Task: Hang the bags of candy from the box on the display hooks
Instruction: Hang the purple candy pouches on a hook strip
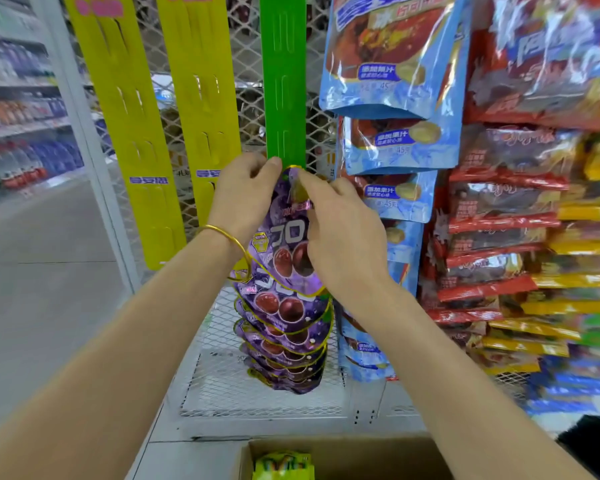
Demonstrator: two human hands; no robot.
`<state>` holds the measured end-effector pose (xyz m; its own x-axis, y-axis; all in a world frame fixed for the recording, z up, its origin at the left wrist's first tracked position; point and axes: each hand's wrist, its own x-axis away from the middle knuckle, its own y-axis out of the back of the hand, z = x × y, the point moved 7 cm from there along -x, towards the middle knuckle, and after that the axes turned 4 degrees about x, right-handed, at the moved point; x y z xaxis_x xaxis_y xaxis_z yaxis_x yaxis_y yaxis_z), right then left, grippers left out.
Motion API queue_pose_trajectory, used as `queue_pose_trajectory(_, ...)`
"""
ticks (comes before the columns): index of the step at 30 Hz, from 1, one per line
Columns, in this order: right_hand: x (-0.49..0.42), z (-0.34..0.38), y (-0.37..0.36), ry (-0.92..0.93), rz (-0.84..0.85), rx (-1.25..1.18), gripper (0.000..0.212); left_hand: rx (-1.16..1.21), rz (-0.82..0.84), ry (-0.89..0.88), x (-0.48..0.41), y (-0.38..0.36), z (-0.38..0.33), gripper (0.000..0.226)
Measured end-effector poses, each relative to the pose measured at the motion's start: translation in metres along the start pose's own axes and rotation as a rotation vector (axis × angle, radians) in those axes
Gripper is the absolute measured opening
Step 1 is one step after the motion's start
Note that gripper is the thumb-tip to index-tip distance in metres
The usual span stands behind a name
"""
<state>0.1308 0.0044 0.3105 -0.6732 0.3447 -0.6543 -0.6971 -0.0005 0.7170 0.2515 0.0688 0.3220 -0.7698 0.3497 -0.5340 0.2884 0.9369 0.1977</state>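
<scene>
purple grape-printed candy bag (pixel 284 244), green hanging strip (pixel 284 81), yellow strips (pixel 125 116), gold bangle (pixel 222 233)

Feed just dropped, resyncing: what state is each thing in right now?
purple bag: held up at the green strip; hooked or not, cannot tell.
left hand: pinches the purple bag's top.
right hand: pinches the same top.
green strip: hanging, upper slots bare.
hung bags: stacked down the strip's lower part.
box: open, yellow-green packs inside.
blue bags: hung in a column.
</scene>
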Motion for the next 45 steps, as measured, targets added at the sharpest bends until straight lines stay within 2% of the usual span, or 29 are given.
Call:
queue_pose_trajectory(9, 0.002, -0.002, 0.000, -0.038, 0.017, -0.076, 0.064, 0.098, 0.001, 0.040, 0.005, -0.004, 0.001, 0.016)
queue_pose_trajectory(21, 0.010, -0.001, -0.004, -0.058, 0.059, -0.063, 0.059, 0.201, -0.056, 0.108, 0.004, -0.003, 0.003, 0.020)
queue_pose_trajectory(26, 0.027, -0.002, -0.019, -0.044, 0.110, -0.022, 0.069, 0.195, -0.022, 0.090, 0.008, -0.001, 0.007, 0.011)
queue_pose_trajectory(29, 0.037, -0.005, -0.029, -0.007, 0.061, -0.001, 0.077, 0.192, -0.027, 0.100, 0.013, 0.003, 0.014, 0.008)
queue_pose_trajectory(33, 0.042, -0.008, -0.043, 0.046, 0.052, -0.047, 0.085, 0.167, 0.030, 0.050, 0.020, 0.004, 0.016, 0.024)
queue_pose_trajectory(38, 0.064, -0.013, -0.045, 0.132, -0.105, -0.131, 0.077, 0.083, 0.037, -0.054, 0.043, 0.002, 0.011, 0.045)
queue_pose_trajectory(41, 0.094, -0.023, -0.046, 0.124, -0.166, -0.065, 0.079, 0.001, -0.014, -0.126, 0.070, 0.005, 0.017, 0.049)
queue_pose_trajectory(43, 0.121, -0.033, -0.043, 0.123, -0.227, -0.049, 0.074, -0.031, -0.069, -0.175, 0.095, 0.008, 0.023, 0.047)
queue_pose_trajectory(45, 0.153, -0.047, -0.049, 0.135, -0.218, -0.073, 0.067, -0.020, -0.088, -0.189, 0.128, 0.006, 0.036, 0.043)
